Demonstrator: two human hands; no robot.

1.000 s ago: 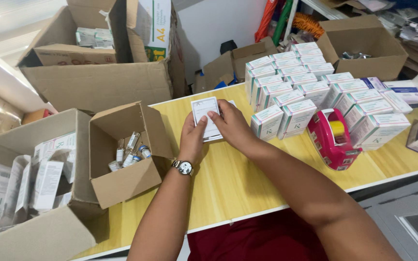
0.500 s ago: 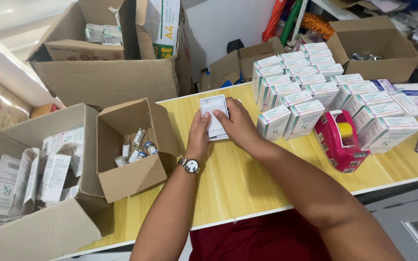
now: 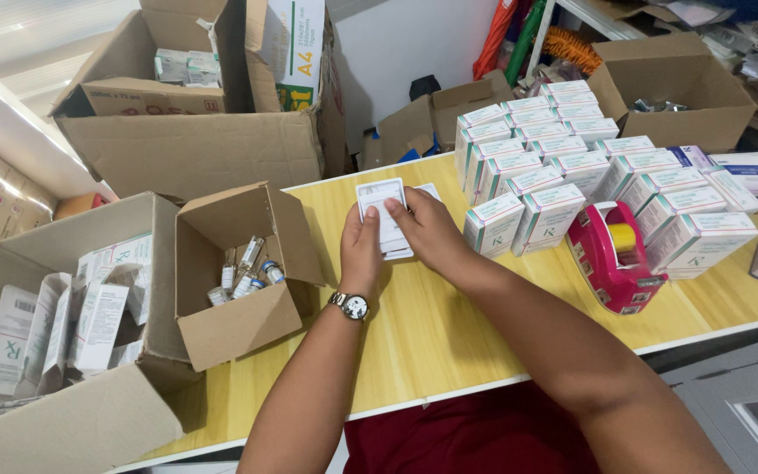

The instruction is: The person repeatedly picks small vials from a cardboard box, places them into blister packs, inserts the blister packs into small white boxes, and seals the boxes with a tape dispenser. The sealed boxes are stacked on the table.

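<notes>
Hands, left [image 3: 361, 248] and right [image 3: 427, 230], pinch a flat white carton [image 3: 382, 209] over the yellow table [image 3: 449, 342], between a small box of vials [image 3: 239, 281] and stacked white cartons [image 3: 563, 167].

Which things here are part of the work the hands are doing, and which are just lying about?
In hand:
left hand and right hand holding a flat white carton
small box of vials
stacked white cartons

Lying about:
pink tape dispenser
large cardboard boxes
brown box at the back
</notes>
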